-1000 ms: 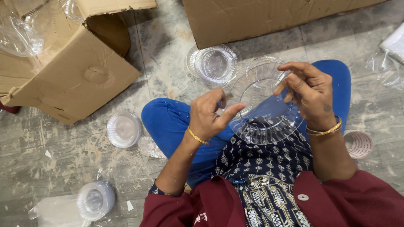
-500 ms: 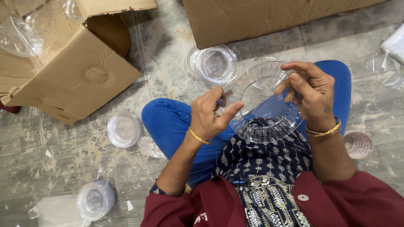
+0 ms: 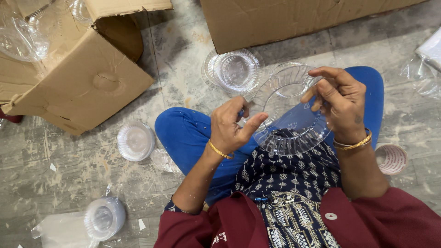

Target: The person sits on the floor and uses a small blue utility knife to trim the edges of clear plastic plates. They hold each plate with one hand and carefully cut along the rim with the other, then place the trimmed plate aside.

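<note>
Clear plastic plate (image 3: 289, 115) — see-through, ribbed rim. Stack of clear bowls (image 3: 234, 70) on the floor, same glassy look. Cardboard boxes (image 3: 82, 78) plain brown. Floor (image 3: 55, 170) mottled grey, pale scuffs. Trousers (image 3: 188, 133) bright blue; tunic (image 3: 285, 183) navy with small white leaf print — sleeves (image 3: 390, 225) maroon. Bangles (image 3: 353, 146) gold. Roll of tape (image 3: 391, 159) white, reddish print.

Two cardboard boxes (image 3: 87, 78) (image 3: 275, 18), one held clear plate (image 3: 289, 115), three plate stacks on the floor (image 3: 232, 70) (image 3: 135, 140) (image 3: 103, 218), one tape roll (image 3: 391, 159).
</note>
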The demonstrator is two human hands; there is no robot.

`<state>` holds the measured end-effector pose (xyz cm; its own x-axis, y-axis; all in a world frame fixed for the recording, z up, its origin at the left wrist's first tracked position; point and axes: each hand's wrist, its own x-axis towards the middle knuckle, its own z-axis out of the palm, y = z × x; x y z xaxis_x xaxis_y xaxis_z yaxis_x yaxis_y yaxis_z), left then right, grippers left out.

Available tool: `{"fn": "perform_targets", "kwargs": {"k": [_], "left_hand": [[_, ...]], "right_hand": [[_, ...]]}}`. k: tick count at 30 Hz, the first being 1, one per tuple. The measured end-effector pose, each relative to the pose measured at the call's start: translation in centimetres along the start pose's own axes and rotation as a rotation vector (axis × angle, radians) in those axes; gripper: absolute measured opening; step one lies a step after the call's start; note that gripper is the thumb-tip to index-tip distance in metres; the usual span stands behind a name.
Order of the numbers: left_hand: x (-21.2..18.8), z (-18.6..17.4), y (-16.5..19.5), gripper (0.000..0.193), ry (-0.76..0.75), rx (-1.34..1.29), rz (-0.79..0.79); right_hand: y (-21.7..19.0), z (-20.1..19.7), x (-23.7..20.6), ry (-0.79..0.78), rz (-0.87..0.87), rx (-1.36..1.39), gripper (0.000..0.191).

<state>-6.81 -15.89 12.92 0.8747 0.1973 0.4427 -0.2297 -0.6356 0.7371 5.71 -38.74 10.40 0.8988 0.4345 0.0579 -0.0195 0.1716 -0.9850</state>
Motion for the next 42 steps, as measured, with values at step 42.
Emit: {"fn": "perform_targets", "kwargs": {"k": [42], "left_hand": [[-0.6,4.1,-9.3,0.011,0.107,-0.479,-0.459]], "right_hand": [[5.5,-0.5,3.1,-0.167,0.135,0.051,0.046]]}}
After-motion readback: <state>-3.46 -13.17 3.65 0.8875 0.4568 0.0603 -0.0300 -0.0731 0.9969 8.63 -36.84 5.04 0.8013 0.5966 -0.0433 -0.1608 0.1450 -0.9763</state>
